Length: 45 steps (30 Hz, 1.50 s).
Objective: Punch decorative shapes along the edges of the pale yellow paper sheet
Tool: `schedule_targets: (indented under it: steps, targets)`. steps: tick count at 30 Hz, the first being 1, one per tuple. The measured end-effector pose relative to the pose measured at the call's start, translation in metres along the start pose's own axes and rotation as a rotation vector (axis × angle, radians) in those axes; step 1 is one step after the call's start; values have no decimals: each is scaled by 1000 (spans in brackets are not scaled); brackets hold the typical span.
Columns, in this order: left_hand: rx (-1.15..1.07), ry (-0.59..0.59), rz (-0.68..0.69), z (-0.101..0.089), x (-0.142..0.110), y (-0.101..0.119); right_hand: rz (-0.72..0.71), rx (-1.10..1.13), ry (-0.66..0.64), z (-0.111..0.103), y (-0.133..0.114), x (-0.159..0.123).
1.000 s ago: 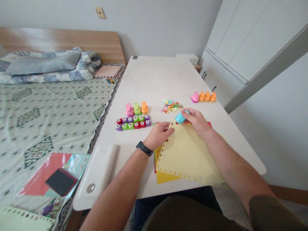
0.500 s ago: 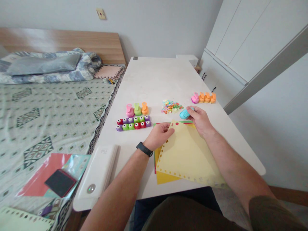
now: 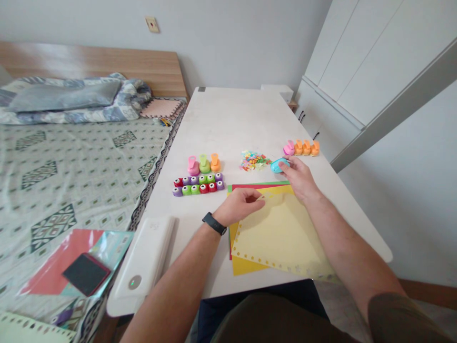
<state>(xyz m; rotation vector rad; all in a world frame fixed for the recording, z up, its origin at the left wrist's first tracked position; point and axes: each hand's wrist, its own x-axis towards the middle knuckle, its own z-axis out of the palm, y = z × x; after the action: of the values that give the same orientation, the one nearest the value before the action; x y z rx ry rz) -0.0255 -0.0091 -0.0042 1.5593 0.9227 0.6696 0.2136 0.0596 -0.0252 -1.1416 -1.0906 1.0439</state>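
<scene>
**Pinching a pale yellow sheet (image 3: 282, 233) in the left hand (image 3: 244, 205), gripping a turquoise punch (image 3: 279, 166) in the right hand (image 3: 298, 177)**

Clamps the far left corner of the pale yellow sheet between the thumb and fingers of the left hand. Stretches from there toward the near side of the tabletop (image 3: 232, 114), passing partly beneath the right forearm (image 3: 342, 233). Overlaps a yellow sheet (image 3: 246, 269), a red sheet (image 3: 250, 186) and a green sheet (image 3: 230, 189) below. Shows small holes along the left and near edges, nearer than the left hand.

Wraps thumb and fingers of the right hand round the turquoise punch, beyond the far edge of the paper and apart from it. Holds it just beside a pile of paper cutouts (image 3: 255, 161), ahead of and between the hands. Cannot tell whether the punch touches the tabletop.

Has twelve small punches (image 3: 198, 184) in two rows left of the left hand, with three larger punches (image 3: 204, 164) in pink, green and orange just behind them. Has a pink punch (image 3: 289, 148) and three orange punches (image 3: 306, 148) in a row beyond the right hand. Wears a black band (image 3: 214, 223) on the left wrist, with a white device (image 3: 146, 257) farther left.
</scene>
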Motion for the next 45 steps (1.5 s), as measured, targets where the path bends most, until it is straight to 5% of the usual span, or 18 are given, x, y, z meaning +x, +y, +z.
schedule_targets:
  steps: [7,16,28,37,45]
  targets:
    - [-45,-133,3,0,-1,-4,-19,-56,-101,-2,-3,-3]
    - [29,-155,87,-1,-3,0,7,-25,-87,-2,-5,-3]
    - [155,-171,130,-3,-3,5,81,-6,198,-38,-11,27]
    - [70,-73,33,2,-1,-6,3,-670,93,-87,-16,69]
    - [59,-48,14,2,1,-9,-43,-1284,-50,-80,-12,93]
